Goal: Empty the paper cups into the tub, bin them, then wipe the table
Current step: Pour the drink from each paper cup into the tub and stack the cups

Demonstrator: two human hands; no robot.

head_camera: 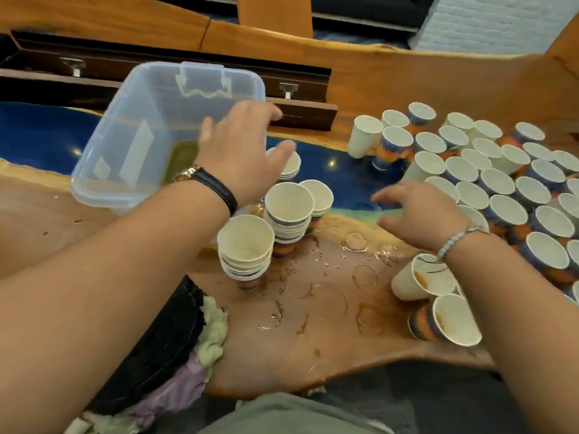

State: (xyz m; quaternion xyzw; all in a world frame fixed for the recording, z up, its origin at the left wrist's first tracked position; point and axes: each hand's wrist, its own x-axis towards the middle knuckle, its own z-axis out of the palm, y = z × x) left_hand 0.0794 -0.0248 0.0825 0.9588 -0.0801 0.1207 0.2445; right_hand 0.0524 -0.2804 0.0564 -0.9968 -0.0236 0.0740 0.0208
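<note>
A clear plastic tub [131,120] with brownish liquid in its bottom stands at the left of the wooden table [313,346]. My left hand [241,151] hovers with spread fingers between the tub's right wall and stacks of emptied paper cups [289,214], holding nothing. Another stack [246,252] stands nearer me. My right hand [419,214] reaches with relaxed fingers toward a dense group of upright cups [507,189] on the right. Two cups [423,281] with brown dregs lie tipped under my right wrist.
Wet rings and spilled drops [297,286] cover the table in front of me. A crumpled cloth [175,349] in black, green and purple lies at the table's near left edge. A dark drawer unit [188,76] runs behind the tub.
</note>
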